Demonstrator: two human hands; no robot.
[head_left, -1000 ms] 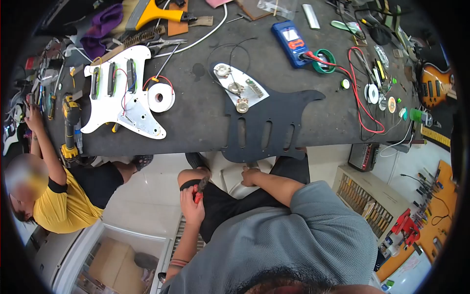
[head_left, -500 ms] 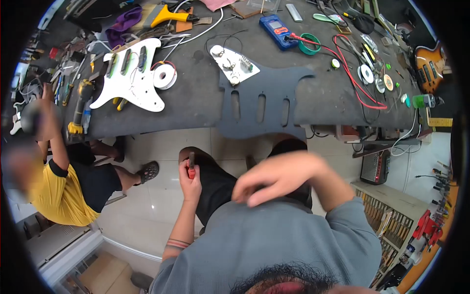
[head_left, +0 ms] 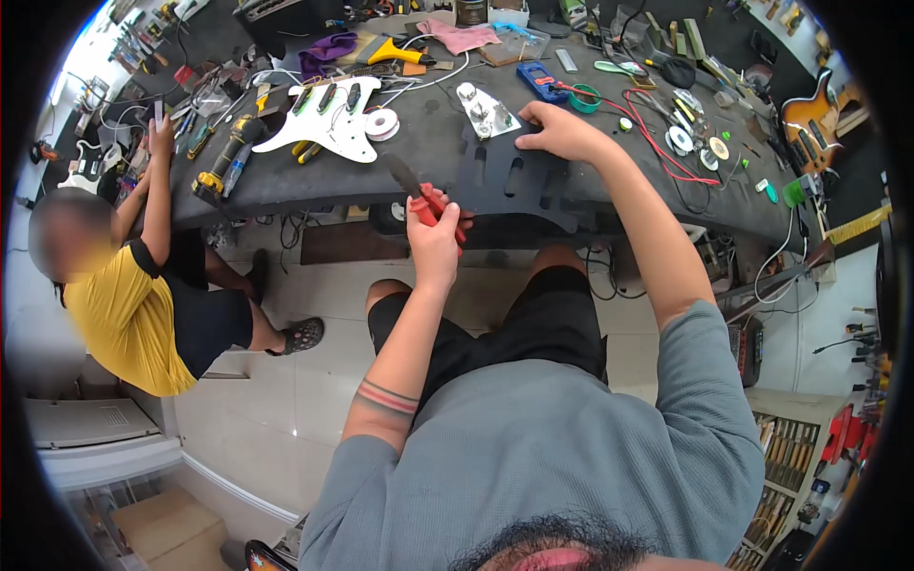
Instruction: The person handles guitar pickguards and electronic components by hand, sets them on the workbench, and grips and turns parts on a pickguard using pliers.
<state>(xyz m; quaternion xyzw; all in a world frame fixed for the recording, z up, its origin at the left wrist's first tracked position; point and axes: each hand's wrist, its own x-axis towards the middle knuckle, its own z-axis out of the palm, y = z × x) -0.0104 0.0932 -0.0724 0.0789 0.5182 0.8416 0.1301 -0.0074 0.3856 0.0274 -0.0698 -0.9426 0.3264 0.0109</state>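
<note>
My left hand is wrapped round red-handled pliers, held up in front of the table's edge with their dark jaws pointing up and left. Stretched over the table, my right hand has thumb and forefinger apart. It lies over the upper right part of a dark guitar pickguard with several slots, and hides that part. A small control plate with knobs overlaps the pickguard's upper left, close to my right fingertips. Left of it lies a white pickguard with three pickups.
A solder spool and a yellow drill lie to the left. A blue multimeter and its red leads are at the back right. Another person in a yellow shirt sits at the left.
My left hand has risen with the pliers from above my lap to the table's edge. My right hand has gone from in front of my chest out over the dark pickguard. The view has shifted.
</note>
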